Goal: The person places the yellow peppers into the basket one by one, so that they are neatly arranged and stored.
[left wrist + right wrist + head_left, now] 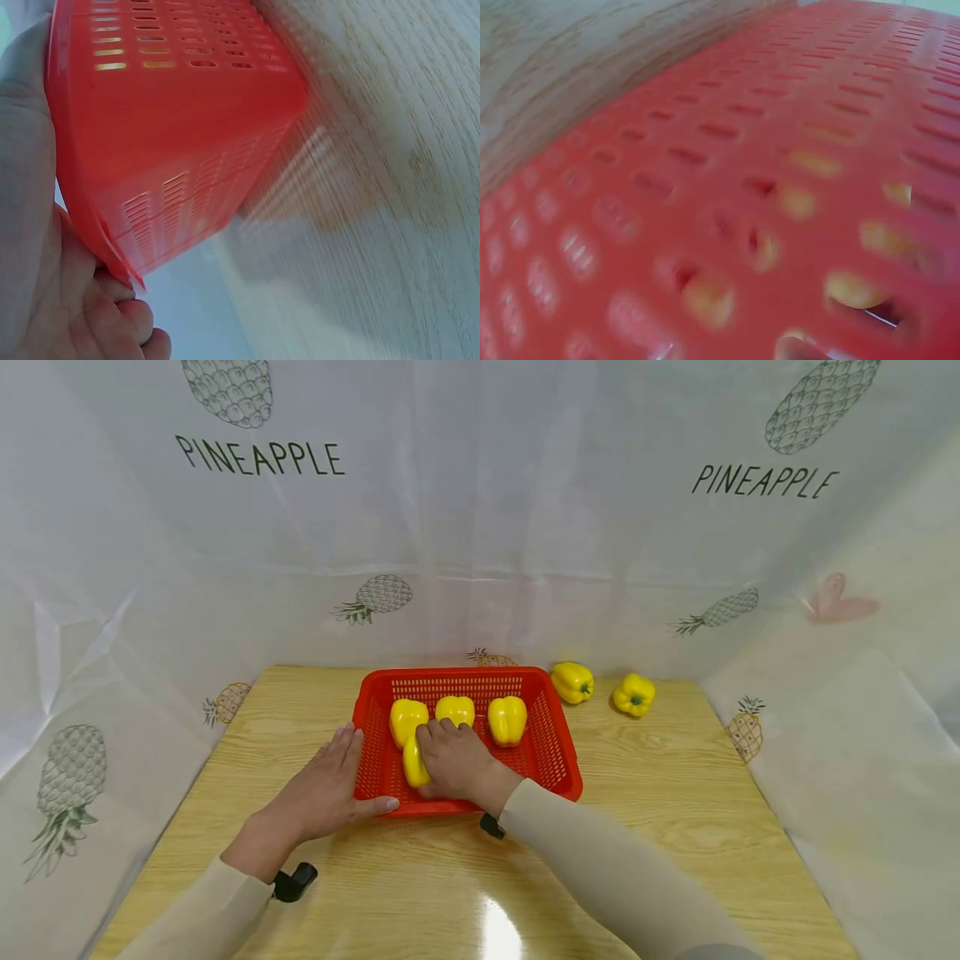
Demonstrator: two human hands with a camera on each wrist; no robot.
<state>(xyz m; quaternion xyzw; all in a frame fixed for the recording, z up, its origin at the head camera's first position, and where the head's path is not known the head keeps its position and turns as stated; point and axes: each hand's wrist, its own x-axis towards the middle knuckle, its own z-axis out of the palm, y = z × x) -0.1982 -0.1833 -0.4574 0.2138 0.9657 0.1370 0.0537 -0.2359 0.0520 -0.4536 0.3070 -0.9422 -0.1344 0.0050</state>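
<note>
In middle of frame, red basket [457, 673] on wooden table [675, 835]. Right hand [459, 763] inside, fingers curled round yellow pepper [415, 763], left of basket's middle. Three more peppers [507, 722] behind it. Left hand [321, 792], fingers straight, touches basket's lower left corner. Two loose peppers [573, 682] at right, outside basket.

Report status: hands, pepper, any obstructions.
Left hand on red basket, near-left corner. Right hand gripping yellow pepper inside. Three more peppers inside; no blockage seen.
</note>
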